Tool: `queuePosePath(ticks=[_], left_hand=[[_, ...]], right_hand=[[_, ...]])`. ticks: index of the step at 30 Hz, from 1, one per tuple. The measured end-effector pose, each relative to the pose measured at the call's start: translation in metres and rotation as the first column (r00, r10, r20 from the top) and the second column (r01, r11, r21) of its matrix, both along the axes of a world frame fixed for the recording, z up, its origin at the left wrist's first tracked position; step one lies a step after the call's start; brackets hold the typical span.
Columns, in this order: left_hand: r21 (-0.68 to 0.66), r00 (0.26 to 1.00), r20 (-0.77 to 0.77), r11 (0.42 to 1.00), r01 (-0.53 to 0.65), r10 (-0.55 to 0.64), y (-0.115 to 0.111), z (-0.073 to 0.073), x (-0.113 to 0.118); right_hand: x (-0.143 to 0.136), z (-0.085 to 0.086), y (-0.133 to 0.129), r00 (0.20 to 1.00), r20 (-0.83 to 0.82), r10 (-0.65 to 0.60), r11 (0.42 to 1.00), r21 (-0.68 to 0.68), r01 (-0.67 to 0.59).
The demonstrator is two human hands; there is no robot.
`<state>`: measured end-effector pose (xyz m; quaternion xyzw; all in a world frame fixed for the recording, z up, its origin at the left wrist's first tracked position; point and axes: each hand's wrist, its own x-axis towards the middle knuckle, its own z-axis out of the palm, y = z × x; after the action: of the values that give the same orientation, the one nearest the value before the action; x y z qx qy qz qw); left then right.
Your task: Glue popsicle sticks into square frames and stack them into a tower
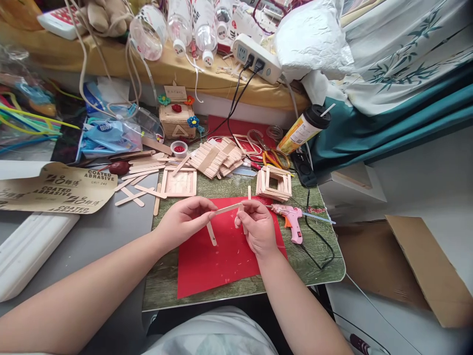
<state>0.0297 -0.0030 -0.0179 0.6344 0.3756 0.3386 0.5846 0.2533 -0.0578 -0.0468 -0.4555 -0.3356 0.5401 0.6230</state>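
- Two bare hands meet over a red rectangular paper sheet point(221, 268) on a green wood-grain table point(314, 271); clock positions are from the hands, 12 pointing away from the wearer.
- The left hand point(185, 219) pinches one end of a flat, pale wooden craft stick point(228, 209) between thumb and forefinger; a second stick point(212, 234) slants down towards 6 o'clock beneath it.
- The right hand point(259, 227) pinches the other end with curled fingers, beside an upright stick point(249, 193). Gripping both ends probably steadies the angle; whether the sticks are joined, I cannot tell.
- The paper likely shields the tabletop; pale flecks dot it.
- At 3 o'clock, a pink glue gun point(294, 223) lies on its side, seemingly within the right hand's easy reach.
- At 1 o'clock, square stacked-stick frames point(260, 185); at 10, a square wooden panel point(179, 184) and loose sticks point(129, 196), perhaps set back for working room.
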Motion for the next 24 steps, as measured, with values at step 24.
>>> queuePosePath(ticks=[24], left_hand=[[-0.17,0.993,0.108,0.983,0.063,-0.045,-0.005,-0.006,0.004]], right_hand=[[-0.001,0.01,-0.011,0.693,0.593,-0.41,0.889,0.429,0.16]])
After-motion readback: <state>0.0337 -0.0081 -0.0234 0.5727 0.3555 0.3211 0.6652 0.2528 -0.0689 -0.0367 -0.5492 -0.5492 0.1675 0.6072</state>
